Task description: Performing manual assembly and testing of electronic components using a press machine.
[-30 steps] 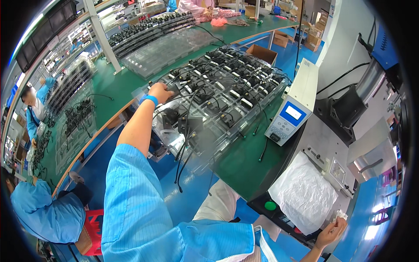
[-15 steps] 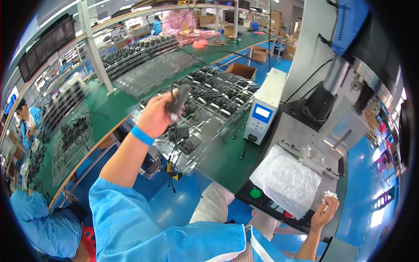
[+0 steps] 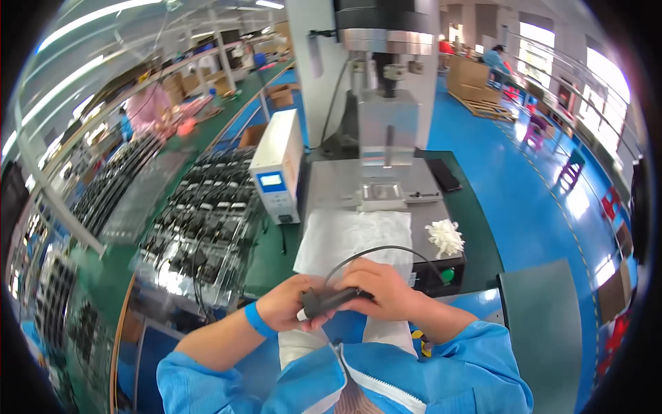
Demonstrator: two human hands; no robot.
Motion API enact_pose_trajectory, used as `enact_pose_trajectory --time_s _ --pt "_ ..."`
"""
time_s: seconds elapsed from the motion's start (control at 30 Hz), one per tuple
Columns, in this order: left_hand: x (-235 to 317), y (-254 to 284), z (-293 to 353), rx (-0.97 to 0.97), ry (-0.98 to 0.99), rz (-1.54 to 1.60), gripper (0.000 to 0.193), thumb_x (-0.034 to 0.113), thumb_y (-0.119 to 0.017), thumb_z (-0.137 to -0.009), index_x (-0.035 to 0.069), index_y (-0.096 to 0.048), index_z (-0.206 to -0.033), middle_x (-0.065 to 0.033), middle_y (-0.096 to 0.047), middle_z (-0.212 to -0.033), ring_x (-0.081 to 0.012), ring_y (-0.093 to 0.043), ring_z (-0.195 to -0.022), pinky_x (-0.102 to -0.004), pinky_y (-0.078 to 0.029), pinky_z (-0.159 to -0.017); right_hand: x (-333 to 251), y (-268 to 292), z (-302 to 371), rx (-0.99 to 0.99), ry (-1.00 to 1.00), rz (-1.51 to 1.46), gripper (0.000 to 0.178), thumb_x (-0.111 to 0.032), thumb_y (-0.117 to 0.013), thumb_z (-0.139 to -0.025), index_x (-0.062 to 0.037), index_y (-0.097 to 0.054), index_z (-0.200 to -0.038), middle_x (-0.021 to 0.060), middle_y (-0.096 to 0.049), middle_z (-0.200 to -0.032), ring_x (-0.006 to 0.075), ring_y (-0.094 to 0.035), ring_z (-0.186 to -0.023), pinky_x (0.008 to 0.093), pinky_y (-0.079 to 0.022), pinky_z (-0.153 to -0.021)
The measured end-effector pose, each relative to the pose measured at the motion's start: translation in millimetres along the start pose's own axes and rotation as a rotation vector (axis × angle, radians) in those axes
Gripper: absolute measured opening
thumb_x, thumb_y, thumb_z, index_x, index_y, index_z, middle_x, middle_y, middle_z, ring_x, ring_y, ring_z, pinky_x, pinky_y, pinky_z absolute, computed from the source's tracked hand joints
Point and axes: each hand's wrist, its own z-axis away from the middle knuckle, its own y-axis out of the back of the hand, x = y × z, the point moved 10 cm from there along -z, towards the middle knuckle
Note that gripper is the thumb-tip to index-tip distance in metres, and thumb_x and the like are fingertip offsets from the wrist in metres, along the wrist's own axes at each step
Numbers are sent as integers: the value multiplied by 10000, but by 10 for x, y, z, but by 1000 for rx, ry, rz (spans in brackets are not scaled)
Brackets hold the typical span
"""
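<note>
In front of my body, above my lap, a black corded plastic device (image 3: 331, 302) with a white tip lies between my two hands. My left hand (image 3: 284, 303), with a blue band at the wrist, is closed around its left end. My right hand (image 3: 387, 290) grips the other end from above. A black cable (image 3: 386, 247) arches from the device over to the right. Fingers cover part of the device, so its exact kind is unclear. Just beyond my hands, a wrinkled white sheet (image 3: 345, 238) covers the front of the machine's base.
A press-like machine (image 3: 389, 121) stands ahead, with a white control box (image 3: 277, 162) on its left. Clear trays (image 3: 200, 228) of black corded parts fill the bench further left. Small white pieces (image 3: 445, 238) are heaped right of the sheet, near a green button (image 3: 447, 276).
My view has turned right toward the machine. My left hand brought the black device from over the trays to my lap. My right hand left the white pieces and now grips the device too.
</note>
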Motion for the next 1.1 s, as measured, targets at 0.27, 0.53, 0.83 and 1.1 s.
enact_pose_trajectory --time_s 0.27,0.53,0.83,1.1 --pt "678 -236 203 643 -633 -659 296 152 -621 -842 12 -620 -1104 -172 -608 -1070 -235 -614 -869 -325 -530 -717 -88 459 352 258 -193 173 173 -89 -730 -756 -20 -578 -799 51 -526 -695 183 -452 -573 278 -375 -518" --pt "671 -1136 259 465 -1038 -1856 471 119 -746 -713 67 -616 -1162 -163 -567 -1204 -307 -578 -1002 -399 -500 -831 94 394 458 299 -424 8 256 -111 -736 -753 -36 -497 -699 42 -477 -621 167 -410 -527 273 -341 -483" --pt "748 -1010 389 440 -1144 -1594 399 121 -756 -716 66 -655 -1098 -157 -598 -1148 -296 -601 -949 -362 -522 -807 26 428 678 -14 -538 423 173 -146 -743 -765 -46 -615 -824 14 -576 -647 153 -516 -519 261 -393 -481" --pt "760 -1052 751 341 -1292 -1532 343 74 -730 -737 71 -658 -1072 -162 -614 -1111 -296 -605 -933 -370 -535 -804 -301 886 607 160 -261 788 195 -18 -694 -701 -30 -661 -892 36 -638 -751 181 -559 -567 265 -434 -510"
